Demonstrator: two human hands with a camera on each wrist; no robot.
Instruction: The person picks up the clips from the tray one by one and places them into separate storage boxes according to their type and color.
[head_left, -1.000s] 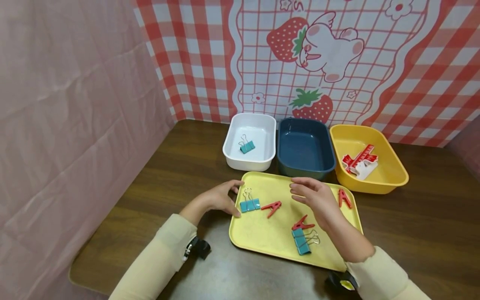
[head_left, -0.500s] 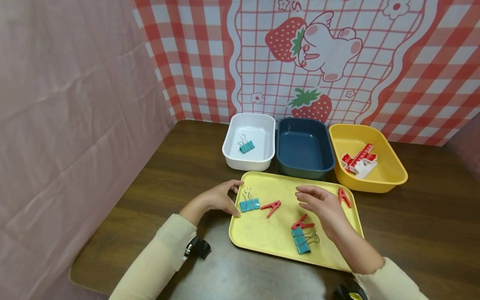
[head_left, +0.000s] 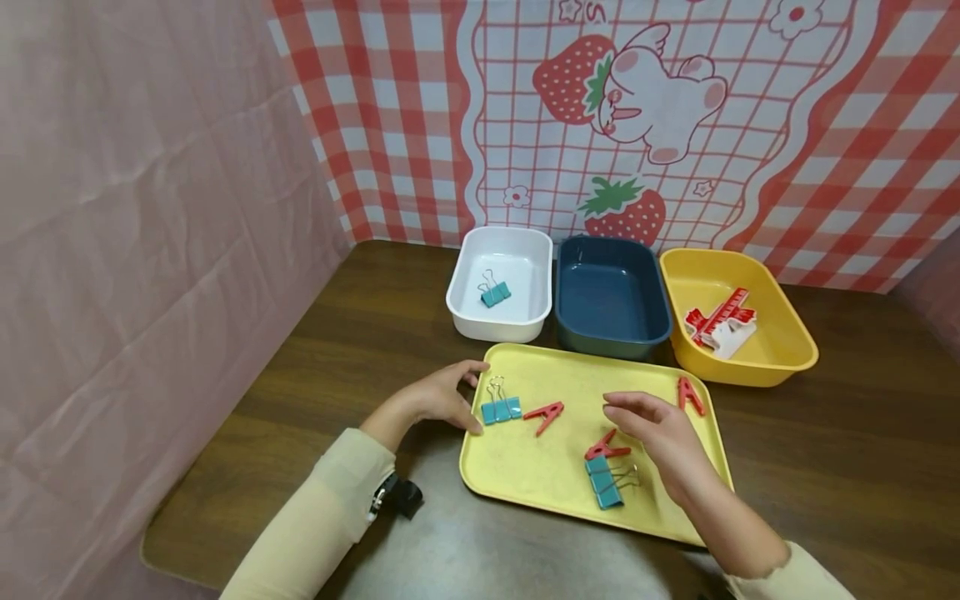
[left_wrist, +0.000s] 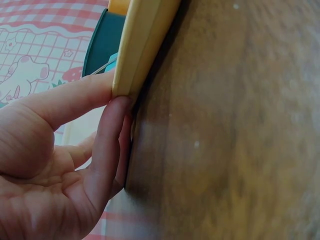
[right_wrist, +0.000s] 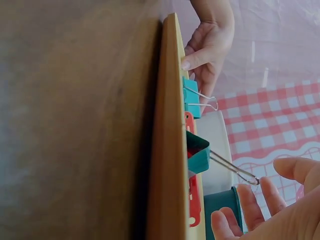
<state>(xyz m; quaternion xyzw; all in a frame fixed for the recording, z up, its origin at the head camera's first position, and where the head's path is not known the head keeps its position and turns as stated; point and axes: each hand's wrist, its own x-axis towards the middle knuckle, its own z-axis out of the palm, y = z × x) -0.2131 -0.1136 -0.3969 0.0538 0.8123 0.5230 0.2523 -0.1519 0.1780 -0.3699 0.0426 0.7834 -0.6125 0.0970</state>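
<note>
The teal clip [head_left: 604, 482] lies at the near side of the yellow tray [head_left: 525, 479], with a red peg [head_left: 604, 448] touching its far end. Your right hand [head_left: 663, 437] hovers just above its wire arms [right_wrist: 235, 169]. To do this well, I think you should pinch the wire arms, not the fat body, and lift straight up so the peg does not come along. That grip is loose: fingers [right_wrist: 250, 205] spread, close to the wire, holding nothing. Your left hand [head_left: 438, 398] pinches the tray's left rim, thumb [left_wrist: 75, 97] on top and fingers under. Keep it there so the tray stays flat on the counter [head_left: 825, 467].
</note>
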